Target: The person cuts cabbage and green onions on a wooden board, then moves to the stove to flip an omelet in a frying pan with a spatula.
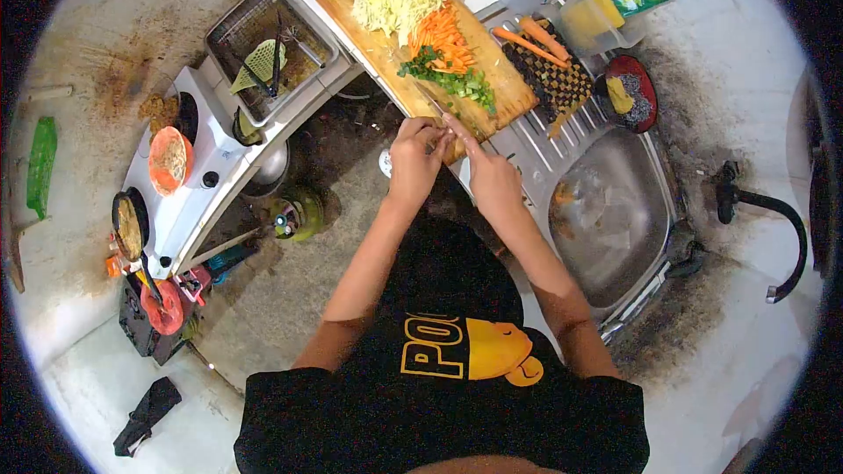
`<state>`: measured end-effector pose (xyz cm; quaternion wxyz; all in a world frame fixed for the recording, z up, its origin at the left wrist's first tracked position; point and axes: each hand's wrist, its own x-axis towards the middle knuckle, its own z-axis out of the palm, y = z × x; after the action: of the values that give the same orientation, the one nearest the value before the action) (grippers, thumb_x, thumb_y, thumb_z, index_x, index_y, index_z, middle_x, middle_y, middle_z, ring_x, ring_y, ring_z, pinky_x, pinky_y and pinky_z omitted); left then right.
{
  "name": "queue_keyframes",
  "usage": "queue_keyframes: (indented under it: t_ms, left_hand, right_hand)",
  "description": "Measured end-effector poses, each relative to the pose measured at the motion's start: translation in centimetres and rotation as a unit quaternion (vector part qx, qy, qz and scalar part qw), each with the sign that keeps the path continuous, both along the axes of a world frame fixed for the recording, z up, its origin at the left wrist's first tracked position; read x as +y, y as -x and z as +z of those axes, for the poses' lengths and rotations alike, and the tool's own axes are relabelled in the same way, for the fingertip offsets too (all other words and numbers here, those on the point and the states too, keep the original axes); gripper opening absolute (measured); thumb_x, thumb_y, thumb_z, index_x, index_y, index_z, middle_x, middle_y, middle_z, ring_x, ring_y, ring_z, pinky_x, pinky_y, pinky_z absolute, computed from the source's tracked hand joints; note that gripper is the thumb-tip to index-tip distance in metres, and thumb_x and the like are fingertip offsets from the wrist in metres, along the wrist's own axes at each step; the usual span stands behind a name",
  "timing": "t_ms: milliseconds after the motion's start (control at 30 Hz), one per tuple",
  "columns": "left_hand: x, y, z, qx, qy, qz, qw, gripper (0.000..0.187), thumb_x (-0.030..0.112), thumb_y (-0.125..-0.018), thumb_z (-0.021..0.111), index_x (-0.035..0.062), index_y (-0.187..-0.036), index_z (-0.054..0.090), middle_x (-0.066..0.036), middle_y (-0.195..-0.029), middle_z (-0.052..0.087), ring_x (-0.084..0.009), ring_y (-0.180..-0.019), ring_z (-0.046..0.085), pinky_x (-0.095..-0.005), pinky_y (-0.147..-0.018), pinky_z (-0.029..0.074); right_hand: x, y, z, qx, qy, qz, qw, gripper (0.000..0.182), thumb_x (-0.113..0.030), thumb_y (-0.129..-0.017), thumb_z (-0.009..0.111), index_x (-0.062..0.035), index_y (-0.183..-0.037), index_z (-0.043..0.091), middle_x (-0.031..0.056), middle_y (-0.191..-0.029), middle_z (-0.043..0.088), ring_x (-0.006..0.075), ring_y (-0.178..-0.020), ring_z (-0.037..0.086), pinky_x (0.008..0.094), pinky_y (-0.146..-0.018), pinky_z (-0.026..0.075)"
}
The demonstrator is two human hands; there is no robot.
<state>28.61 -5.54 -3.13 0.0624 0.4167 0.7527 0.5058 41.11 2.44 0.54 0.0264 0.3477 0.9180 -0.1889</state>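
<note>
A wooden cutting board (514,92) carries shredded cabbage (397,2), orange carrot sticks (446,39) and chopped greens (470,86). At the board's near end, my right hand (492,177) is closed round a knife (428,98), whose blade points up and left over the board. Beside it, my left hand (414,154) is closed, with its fingertips together close to the knife hand. What the left fingers hold is too small to make out. Both hands are at the board's near edge, below the greens.
A steel sink (606,211) with a black faucet (764,202) lies to the right. Whole carrots (531,46) rest on a checkered mat (562,88). On the left are a white stove (198,167), an orange bowl (170,161) and a dish rack (263,53). A green gas cylinder (303,213) stands below.
</note>
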Motion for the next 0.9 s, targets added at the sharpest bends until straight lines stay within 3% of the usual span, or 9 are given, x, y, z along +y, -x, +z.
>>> queue_keyframes:
  t_ms: [133,333,433,633,700,900]
  left_hand:
    - [0.2,-0.1,-0.6,0.001,-0.057,0.007,0.998,0.013,0.0,-0.073,0.076,-0.0027,-0.084,0.07,-0.014,-0.09,0.066,-0.031,-0.084,0.063,-0.038,-0.072,0.052]
    - [0.0,-0.8,-0.9,0.015,-0.087,0.026,0.996,0.012,-0.001,-0.073,0.076,-0.0026,-0.085,0.072,-0.012,-0.091,0.066,-0.0283,-0.083,0.062,-0.0362,-0.072,0.052]
    - [-0.1,-0.9,-0.9,0.011,-0.096,0.033,0.995,0.013,-0.002,-0.073,0.076,-0.0025,-0.085,0.072,-0.012,-0.09,0.066,-0.0278,-0.083,0.062,-0.0358,-0.072,0.052]
    - [-0.1,-0.8,-2.0,0.037,-0.106,0.03,0.993,0.015,-0.001,-0.072,0.077,-0.001,-0.086,0.072,-0.012,-0.092,0.066,-0.0276,-0.084,0.063,-0.035,-0.074,0.052]
    - [0.0,-0.8,-2.0,0.058,-0.108,0.033,0.992,0.015,0.001,-0.073,0.078,0.0003,-0.087,0.073,-0.011,-0.093,0.067,-0.027,-0.084,0.064,-0.0342,-0.076,0.053]
    - [-0.2,-1.2,-1.1,0.041,-0.114,0.045,0.992,0.014,-0.001,-0.073,0.077,-0.0017,-0.085,0.07,-0.012,-0.093,0.067,-0.0271,-0.086,0.064,-0.0344,-0.076,0.052]
  right_hand:
    - [0.7,-0.8,1.6,0.079,0.043,0.002,0.996,0.075,-0.007,-0.091,0.05,-0.0446,-0.15,0.024,0.0202,-0.066,0.063,0.0381,-0.06,0.065,0.0513,-0.054,0.051]
    - [-0.4,-2.6,1.5,0.026,0.032,-0.021,0.999,0.069,-0.01,-0.094,0.05,-0.0449,-0.149,0.026,0.0209,-0.068,0.064,0.0395,-0.062,0.065,0.0513,-0.056,0.051]
    - [-1.0,-2.7,1.3,0.071,0.028,-0.009,0.997,0.068,-0.011,-0.095,0.051,-0.0448,-0.149,0.027,0.0211,-0.063,0.062,0.0399,-0.059,0.064,0.0514,-0.054,0.051]
    - [-1.0,-1.2,0.2,-0.006,0.006,-0.011,1.0,0.075,-0.009,-0.092,0.053,-0.0454,-0.15,0.021,0.0184,-0.064,0.064,0.0391,-0.061,0.066,0.0525,-0.055,0.052]
    - [-0.4,0.9,0.7,-0.028,0.015,-0.008,0.999,0.063,-0.012,-0.097,0.047,-0.043,-0.149,0.029,0.0262,-0.066,0.06,0.0431,-0.065,0.064,0.0532,-0.059,0.049]
    - [0.8,0.8,1.3,0.063,0.092,-0.024,0.993,0.058,-0.015,-0.099,0.046,-0.0436,-0.147,0.032,0.0285,-0.071,0.06,0.0461,-0.071,0.063,0.0548,-0.062,0.049]
